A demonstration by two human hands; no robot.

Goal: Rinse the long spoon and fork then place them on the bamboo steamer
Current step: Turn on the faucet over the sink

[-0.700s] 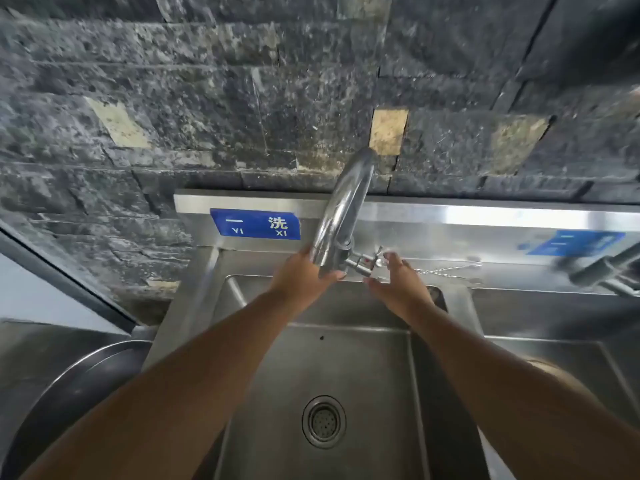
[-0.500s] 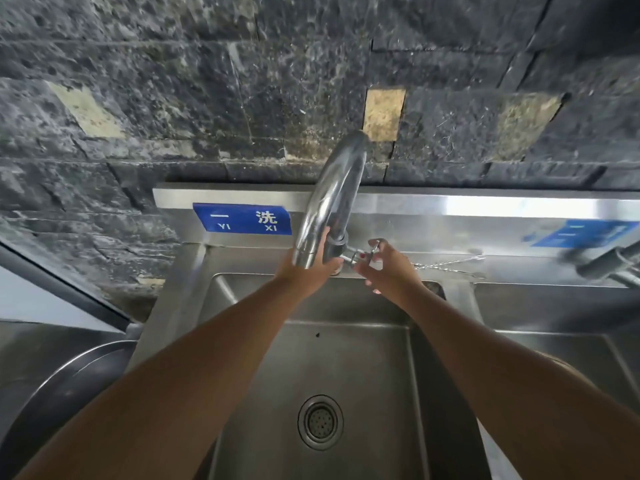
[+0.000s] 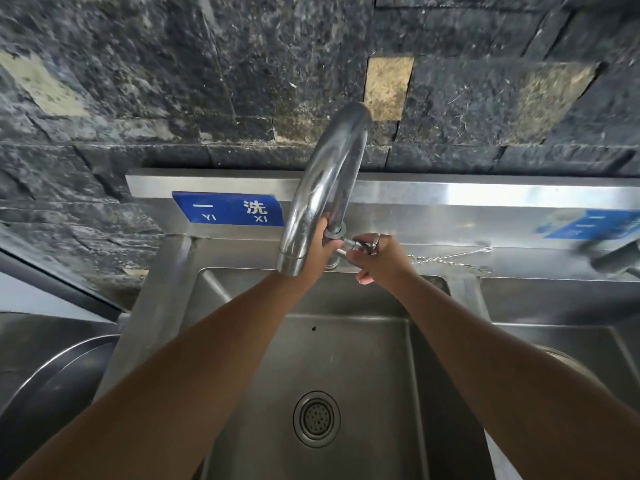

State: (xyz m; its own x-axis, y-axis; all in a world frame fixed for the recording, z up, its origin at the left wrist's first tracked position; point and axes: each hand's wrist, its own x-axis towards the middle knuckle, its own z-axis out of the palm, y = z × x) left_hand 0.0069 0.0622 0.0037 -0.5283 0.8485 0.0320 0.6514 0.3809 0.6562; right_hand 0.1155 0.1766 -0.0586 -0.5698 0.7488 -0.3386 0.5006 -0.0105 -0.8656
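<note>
- Head view, hands: The left hand (image 3: pixel 320 249) was wrapped around the lower spout of the faucet (image 3: pixel 325 188) at frame centre, fingers curled onto the chrome pipe. The right hand (image 3: pixel 379 259), just to its right, had its fingers pressed together on the small tap handle (image 3: pixel 360 244) at the faucet's base; no water was visible from the spout.
- Head view, task items: Two slender twisted-stem utensils, taken to be the long spoon and fork (image 3: pixel 450 259), lay on the steel ledge behind the sink (image 3: pixel 346 358), right of centre. Their long axes ran nearly horizontally across the frame, crossing slightly, with the forked ends pointing toward the right edge. Neither hand held them.
- Head view, key relation: The utensils' near ends lay just beside the right hand, on its right side; the left hand was farther, across the faucet. By this layout, the right hand was better placed to pick them up.
- Head view, destination: A rounded rim at lower right, partly hidden by the right forearm, could be the bamboo steamer; this could not be confirmed.
</note>
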